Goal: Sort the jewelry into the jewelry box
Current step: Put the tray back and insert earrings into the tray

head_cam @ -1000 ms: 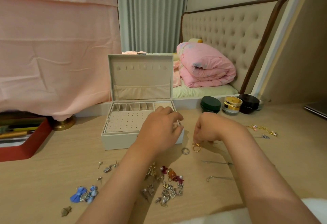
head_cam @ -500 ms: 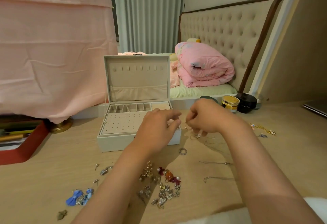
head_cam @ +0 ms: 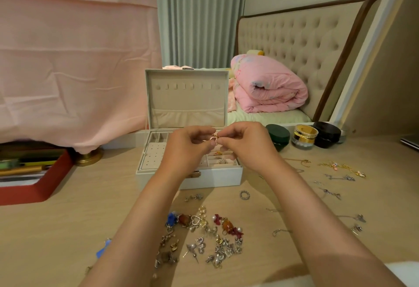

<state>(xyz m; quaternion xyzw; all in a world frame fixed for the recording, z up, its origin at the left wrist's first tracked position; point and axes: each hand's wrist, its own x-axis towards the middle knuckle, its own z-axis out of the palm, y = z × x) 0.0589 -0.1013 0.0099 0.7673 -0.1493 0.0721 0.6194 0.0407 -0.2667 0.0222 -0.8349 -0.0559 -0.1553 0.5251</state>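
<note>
Your left hand [head_cam: 187,149] and right hand [head_cam: 248,149] both pinch a small gold jewelry piece [head_cam: 214,138] | it is over the open white jewelry box [head_cam: 215,179] | box at back edge of tan wooden table [head_cam: 68,230]

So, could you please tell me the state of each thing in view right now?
Box: open, lid upright.
Left hand: pinches gold piece.
Right hand: pinches the same piece.
Gold piece: held above the box.
Silver ring: loose on the table.
Green jar: lid on.
</note>
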